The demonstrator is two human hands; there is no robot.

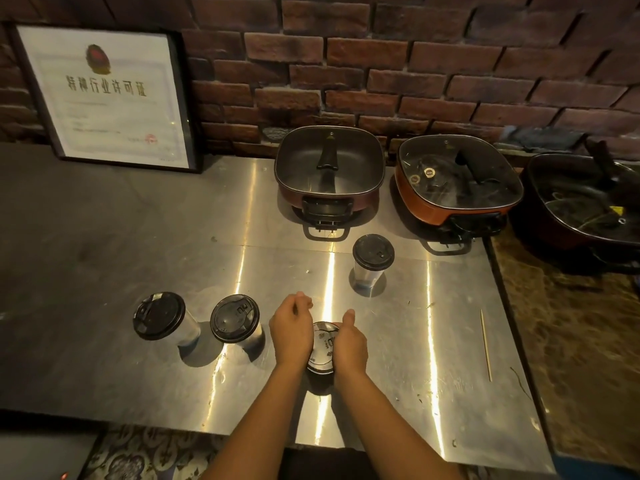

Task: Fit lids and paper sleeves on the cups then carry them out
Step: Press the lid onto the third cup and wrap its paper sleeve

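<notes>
On the steel counter [156, 244] two lidded cups [162, 322] [237, 323] stand at left. Just right of them the left hand [291, 332] and right hand [349, 341] press on either side of a cup's lid [323, 341] — both curled onto its rim. Beyond — another lidded cup [372, 263], well apart.

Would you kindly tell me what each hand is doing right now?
Left hand: curled against the lid of the near cup, pressing its left edge.
Right hand: closed on the same lid's right edge.

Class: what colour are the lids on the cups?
Black lids, clearest in the head view.
</notes>
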